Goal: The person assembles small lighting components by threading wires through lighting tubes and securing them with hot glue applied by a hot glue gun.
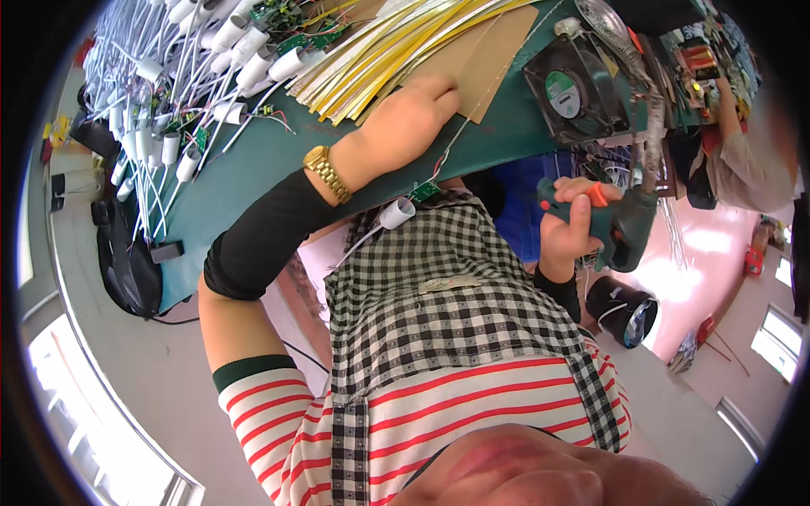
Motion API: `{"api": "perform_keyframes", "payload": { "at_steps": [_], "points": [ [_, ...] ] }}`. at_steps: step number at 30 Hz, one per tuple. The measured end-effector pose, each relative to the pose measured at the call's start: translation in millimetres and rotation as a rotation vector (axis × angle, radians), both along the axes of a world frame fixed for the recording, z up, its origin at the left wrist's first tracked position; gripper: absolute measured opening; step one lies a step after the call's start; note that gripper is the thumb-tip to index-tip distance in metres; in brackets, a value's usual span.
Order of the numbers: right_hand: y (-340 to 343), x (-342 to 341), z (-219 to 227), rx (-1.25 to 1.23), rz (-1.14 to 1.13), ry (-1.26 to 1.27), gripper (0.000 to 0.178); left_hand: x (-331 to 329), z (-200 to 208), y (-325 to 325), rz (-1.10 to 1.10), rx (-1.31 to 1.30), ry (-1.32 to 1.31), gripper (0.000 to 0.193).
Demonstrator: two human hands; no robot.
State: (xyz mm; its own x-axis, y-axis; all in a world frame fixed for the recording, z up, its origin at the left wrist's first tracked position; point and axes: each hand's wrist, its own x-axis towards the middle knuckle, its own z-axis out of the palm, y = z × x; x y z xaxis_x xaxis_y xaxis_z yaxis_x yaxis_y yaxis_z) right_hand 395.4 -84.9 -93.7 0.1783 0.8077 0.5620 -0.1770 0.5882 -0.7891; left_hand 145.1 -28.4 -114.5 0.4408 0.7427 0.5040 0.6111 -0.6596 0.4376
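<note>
My left hand (413, 118) lies on the green table edge and a brown cardboard sheet (494, 59), its fingers curled together. Whatever its fingertips pinch is hidden from me; a thin wire runs beside them. That wire leads down to a small green circuit board (425, 192), next to a white plastic cylinder (396, 213) on a white cable, over my checked apron. My right hand (574, 223) is wrapped round a teal tool with an orange trigger (596, 195), which looks like a soldering gun. Above my left hand spreads a bundle of yellow and white strips (396, 55).
White cables with cylinders (253, 72) and circuit boards heap at the left. A black fan (578, 88) stands on the table's right, beside a metal flexible arm (654, 126). A black bucket (622, 310) is on the floor. Another person's sleeve (751, 164) shows far right.
</note>
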Motion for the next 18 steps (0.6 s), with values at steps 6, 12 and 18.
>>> {"api": "perform_keyframes", "payload": {
  "at_steps": [6,12,18],
  "points": [
    [-13,-2,-6,-0.212,0.195,0.041,0.029,0,-4,16,0.148,-0.018,0.037,0.028],
    [-18,-7,-15,-0.28,0.254,0.032,0.032,5,18,-2,0.312,-0.377,0.072,0.016],
    [-16,-11,-16,-0.305,0.277,0.045,0.032,5,6,-14,0.322,-0.125,-0.001,0.016]
  ]
}}
